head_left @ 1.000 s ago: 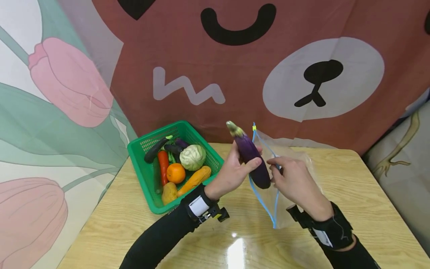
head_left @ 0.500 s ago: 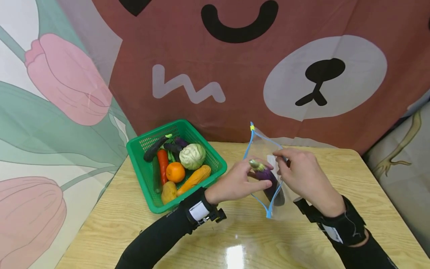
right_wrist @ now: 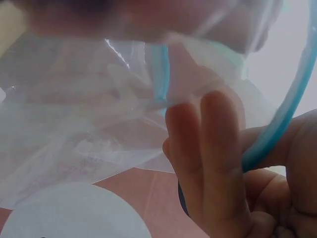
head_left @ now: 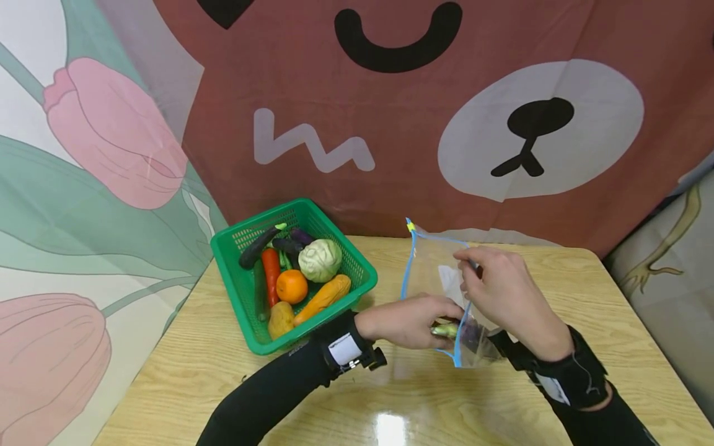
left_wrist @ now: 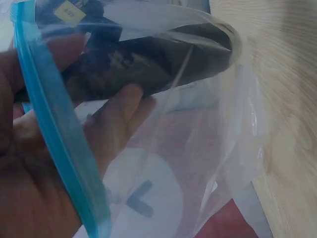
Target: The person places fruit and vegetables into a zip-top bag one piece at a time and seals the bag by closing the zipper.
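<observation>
A clear zip bag (head_left: pixel 429 266) with a blue zip edge and a yellow slider stands with its mouth spread toward the left. My right hand (head_left: pixel 504 294) pinches the bag's blue edge between thumb and fingers. Inside the bag, my left hand (head_left: pixel 415 319) grips a purple eggplant (left_wrist: pixel 163 57) with fingers curled around it. Only the eggplant's green stem end (head_left: pixel 444 329) and part of its dark body, blurred through the plastic, show in the head view. In the left wrist view its round end reaches the bag's far end.
Left of the bag, a green basket (head_left: pixel 365 272) holds a cabbage (head_left: pixel 320 260), an orange (head_left: pixel 292 286), a red pepper (head_left: pixel 271 272) and several other vegetables. The wooden table (head_left: pixel 334 402) ends at a printed cloth (head_left: pixel 390 148) behind.
The left hand has lowered the eggplant from in front of the bag into its mouth, turning it toward lying flat. The right hand has moved slightly right, keeping the bag's edge.
</observation>
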A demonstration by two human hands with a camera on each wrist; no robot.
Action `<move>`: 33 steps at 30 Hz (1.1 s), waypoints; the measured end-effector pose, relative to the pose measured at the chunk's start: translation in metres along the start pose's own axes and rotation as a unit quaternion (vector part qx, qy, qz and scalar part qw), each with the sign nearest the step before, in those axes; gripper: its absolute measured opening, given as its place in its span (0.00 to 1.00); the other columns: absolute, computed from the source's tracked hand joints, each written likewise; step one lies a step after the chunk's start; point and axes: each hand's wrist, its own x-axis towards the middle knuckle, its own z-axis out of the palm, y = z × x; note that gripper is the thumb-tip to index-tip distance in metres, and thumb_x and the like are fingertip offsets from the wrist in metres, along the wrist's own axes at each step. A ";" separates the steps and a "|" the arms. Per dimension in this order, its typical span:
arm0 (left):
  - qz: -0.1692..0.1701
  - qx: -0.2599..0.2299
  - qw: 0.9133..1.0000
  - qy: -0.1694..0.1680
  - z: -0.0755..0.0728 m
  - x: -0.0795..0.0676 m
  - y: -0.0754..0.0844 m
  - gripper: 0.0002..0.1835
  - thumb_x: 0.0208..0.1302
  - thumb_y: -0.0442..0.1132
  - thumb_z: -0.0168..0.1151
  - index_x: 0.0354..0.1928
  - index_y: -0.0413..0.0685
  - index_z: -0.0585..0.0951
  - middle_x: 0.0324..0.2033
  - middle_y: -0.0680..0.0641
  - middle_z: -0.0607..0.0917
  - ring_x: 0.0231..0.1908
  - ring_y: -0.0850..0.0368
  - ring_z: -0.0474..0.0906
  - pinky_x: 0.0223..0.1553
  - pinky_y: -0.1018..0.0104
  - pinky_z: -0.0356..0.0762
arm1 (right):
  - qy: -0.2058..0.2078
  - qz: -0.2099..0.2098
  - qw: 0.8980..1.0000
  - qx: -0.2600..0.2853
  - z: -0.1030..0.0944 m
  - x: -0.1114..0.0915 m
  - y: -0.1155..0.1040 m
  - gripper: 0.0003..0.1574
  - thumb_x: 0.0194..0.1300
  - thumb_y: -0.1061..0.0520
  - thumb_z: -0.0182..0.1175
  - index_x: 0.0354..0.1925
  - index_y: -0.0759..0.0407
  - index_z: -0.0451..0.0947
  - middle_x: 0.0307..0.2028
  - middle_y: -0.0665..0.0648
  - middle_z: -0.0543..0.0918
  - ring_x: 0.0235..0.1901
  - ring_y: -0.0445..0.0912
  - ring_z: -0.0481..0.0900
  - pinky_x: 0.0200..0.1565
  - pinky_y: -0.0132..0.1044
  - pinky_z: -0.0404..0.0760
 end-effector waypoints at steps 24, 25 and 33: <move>-0.066 -0.034 0.987 0.144 -0.051 -0.038 -0.001 0.10 0.65 0.37 0.53 0.46 0.48 0.80 0.39 0.55 0.81 0.36 0.70 0.75 0.38 0.78 0.72 | 0.039 -0.033 0.999 -0.007 0.004 -0.005 0.004 0.11 0.58 0.66 0.55 0.40 0.64 0.81 0.27 0.55 0.82 0.16 0.36 0.74 0.16 0.30 0.68; -0.074 -0.035 0.983 0.163 -0.059 -0.045 -0.003 0.09 0.65 0.37 0.54 0.45 0.48 0.80 0.39 0.55 0.81 0.36 0.69 0.75 0.38 0.76 0.72 | 0.038 -0.033 0.999 -0.006 0.004 -0.005 0.004 0.11 0.59 0.66 0.55 0.40 0.63 0.81 0.26 0.54 0.81 0.16 0.36 0.74 0.16 0.30 0.68; -0.253 0.031 0.946 0.199 -0.117 -0.105 -0.043 0.15 0.65 0.45 0.55 0.50 0.48 0.77 0.39 0.52 0.79 0.37 0.59 0.74 0.34 0.64 0.73 | 0.042 -0.036 0.998 0.002 0.004 -0.006 0.005 0.11 0.58 0.67 0.56 0.38 0.63 0.82 0.25 0.53 0.80 0.16 0.35 0.74 0.19 0.31 0.70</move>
